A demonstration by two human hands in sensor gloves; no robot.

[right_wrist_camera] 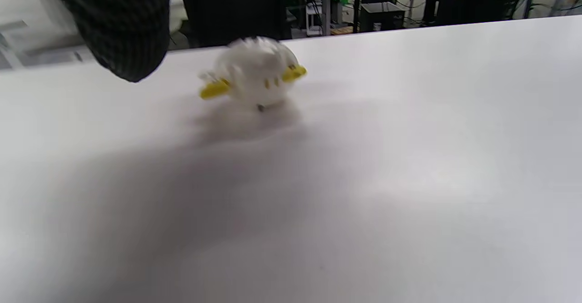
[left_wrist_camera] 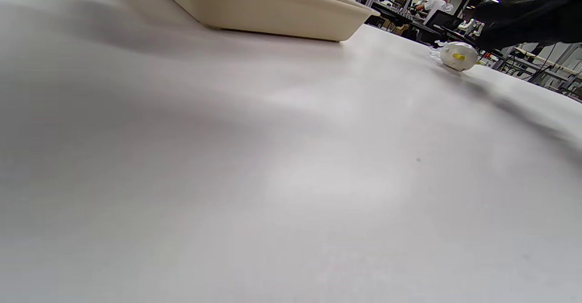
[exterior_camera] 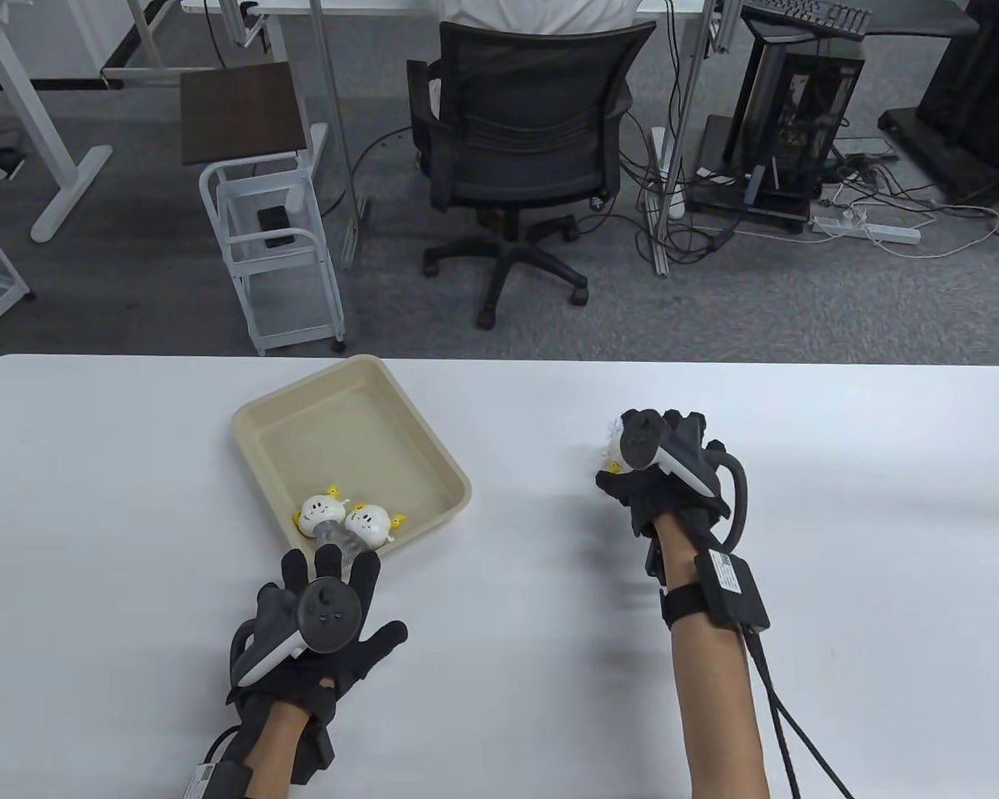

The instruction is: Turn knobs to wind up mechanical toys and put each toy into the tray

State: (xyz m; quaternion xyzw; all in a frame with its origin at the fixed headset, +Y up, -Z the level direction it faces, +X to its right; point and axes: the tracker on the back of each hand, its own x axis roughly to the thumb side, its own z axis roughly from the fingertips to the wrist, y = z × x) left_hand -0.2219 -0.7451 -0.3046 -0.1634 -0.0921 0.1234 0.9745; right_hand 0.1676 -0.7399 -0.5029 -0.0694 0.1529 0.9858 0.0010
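Note:
A beige tray (exterior_camera: 358,441) lies left of the table's middle, and its side wall (left_wrist_camera: 273,12) fills the top of the left wrist view. Two white round toys with yellow bits (exterior_camera: 320,512) (exterior_camera: 367,523) sit together in its near corner. My left hand (exterior_camera: 333,583) is just in front of that corner, fingers spread, holding nothing. A third white and yellow toy (exterior_camera: 612,451) (right_wrist_camera: 254,78) (left_wrist_camera: 457,56) stands on the table to the right. My right hand (exterior_camera: 633,466) hovers over it; one gloved finger (right_wrist_camera: 118,30) hangs beside the toy, apart from it.
The white table (exterior_camera: 499,666) runs wide in front of and between my hands. Beyond its far edge stand a black office chair (exterior_camera: 524,150), a small white cart (exterior_camera: 275,241) and a computer tower with cables (exterior_camera: 791,116).

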